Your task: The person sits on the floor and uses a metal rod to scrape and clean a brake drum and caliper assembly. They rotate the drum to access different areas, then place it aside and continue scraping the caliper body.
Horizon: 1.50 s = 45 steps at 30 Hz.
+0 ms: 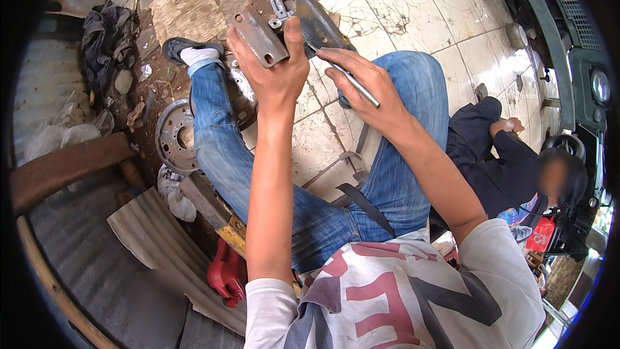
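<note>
My left hand (278, 85) is closed around a rusty flat steel bracket (258, 35) with holes near its ends, held up with the thumb along its right side. In my right hand (369, 94) a slim grey metal rod (354, 79) is pinched between thumb and fingers. Its upper end points toward a thick, dark curved metal piece (319, 18) just beyond my hands; whether they touch, I cannot tell. Beside that piece, partly hidden behind the bracket, is a small light-grey metal part (279, 8).
A round metal disc with holes (173, 139) lies left of my leg. Red metal equipment (226, 271) and corrugated sheeting (152, 239) are lower left. Another person in dark clothes (491, 161) sits at right, beside a green vehicle (584, 68). Cracked white tiles (420, 16) cover the floor ahead.
</note>
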### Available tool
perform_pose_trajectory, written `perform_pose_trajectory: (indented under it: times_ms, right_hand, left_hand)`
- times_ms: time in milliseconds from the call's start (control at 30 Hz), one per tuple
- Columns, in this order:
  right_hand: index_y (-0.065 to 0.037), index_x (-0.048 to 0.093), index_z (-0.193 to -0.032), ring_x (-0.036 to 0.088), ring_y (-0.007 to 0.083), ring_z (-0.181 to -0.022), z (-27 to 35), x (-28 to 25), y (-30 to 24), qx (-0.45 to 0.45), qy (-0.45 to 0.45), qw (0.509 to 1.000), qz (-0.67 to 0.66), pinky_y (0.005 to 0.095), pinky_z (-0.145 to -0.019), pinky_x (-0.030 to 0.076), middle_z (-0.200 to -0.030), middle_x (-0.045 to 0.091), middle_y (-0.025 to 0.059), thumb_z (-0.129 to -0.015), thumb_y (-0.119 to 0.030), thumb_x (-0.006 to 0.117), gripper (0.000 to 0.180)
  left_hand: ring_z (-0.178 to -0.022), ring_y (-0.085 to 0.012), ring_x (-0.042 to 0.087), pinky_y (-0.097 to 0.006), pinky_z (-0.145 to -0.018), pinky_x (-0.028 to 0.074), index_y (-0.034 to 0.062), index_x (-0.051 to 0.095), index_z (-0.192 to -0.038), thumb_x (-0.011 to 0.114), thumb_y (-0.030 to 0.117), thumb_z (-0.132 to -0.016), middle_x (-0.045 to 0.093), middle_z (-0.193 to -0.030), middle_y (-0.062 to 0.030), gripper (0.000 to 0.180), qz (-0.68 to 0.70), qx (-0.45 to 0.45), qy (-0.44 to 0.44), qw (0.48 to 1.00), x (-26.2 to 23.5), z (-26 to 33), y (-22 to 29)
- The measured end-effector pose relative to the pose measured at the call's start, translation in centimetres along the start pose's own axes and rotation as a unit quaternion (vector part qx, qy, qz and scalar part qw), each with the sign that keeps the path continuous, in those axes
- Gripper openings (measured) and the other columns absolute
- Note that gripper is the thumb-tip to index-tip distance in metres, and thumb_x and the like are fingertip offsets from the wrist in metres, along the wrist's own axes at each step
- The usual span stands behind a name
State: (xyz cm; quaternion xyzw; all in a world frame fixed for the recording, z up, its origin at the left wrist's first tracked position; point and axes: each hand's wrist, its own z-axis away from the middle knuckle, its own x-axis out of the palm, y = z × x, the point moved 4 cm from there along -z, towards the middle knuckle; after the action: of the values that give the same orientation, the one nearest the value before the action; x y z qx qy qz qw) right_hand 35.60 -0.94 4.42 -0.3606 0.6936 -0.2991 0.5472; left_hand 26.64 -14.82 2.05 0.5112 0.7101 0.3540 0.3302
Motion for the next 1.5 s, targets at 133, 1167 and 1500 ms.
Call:
perform_pose_trajectory:
  times_ms: [133,1167,1500]
  right_hand:
    - [-0.003,0.06,-0.119,0.063,0.0309,-0.103,0.0,-0.1,0.2,0.012,-0.004,1.0,-0.018,0.0366,-0.087,0.05,-0.114,0.064,0.0186,-0.089,-0.013,0.06,0.031]
    - [0.005,0.062,-0.08,0.061,0.0208,-0.052,-10.4,-3.6,-1.0,0.057,0.085,0.951,-0.292,0.028,-0.048,0.05,-0.061,0.061,0.0121,-0.099,-0.054,0.029,0.07]
    - [0.002,0.065,-0.073,0.056,0.0128,-0.044,-11.1,-4.0,1.7,0.063,0.049,0.973,-0.217,0.0229,-0.044,0.046,-0.059,0.063,0.011,-0.101,-0.048,0.033,0.065]
  left_hand:
    - [-0.098,-0.0206,0.052,-0.032,-0.087,0.042,-0.0053,0.044,-0.125,0.066,0.029,-0.091,0.053,-0.111,-0.0143,0.053,0.001,0.052,-0.037,0.998,0.1,-1.2,-0.1]
    - [-0.104,-0.0241,0.052,-0.035,-0.092,0.04,-0.0051,0.051,-0.125,0.051,0.053,-0.092,0.055,-0.114,-0.0143,0.067,0.102,0.026,-0.004,0.994,-2.1,-1.5,-1.4]
    - [-0.091,-0.0151,0.055,-0.03,-0.08,0.047,0.0011,0.043,-0.133,0.039,0.068,-0.09,0.052,-0.111,-0.0072,0.08,0.156,-0.051,-0.011,0.986,-1.8,-1.8,-2.5]
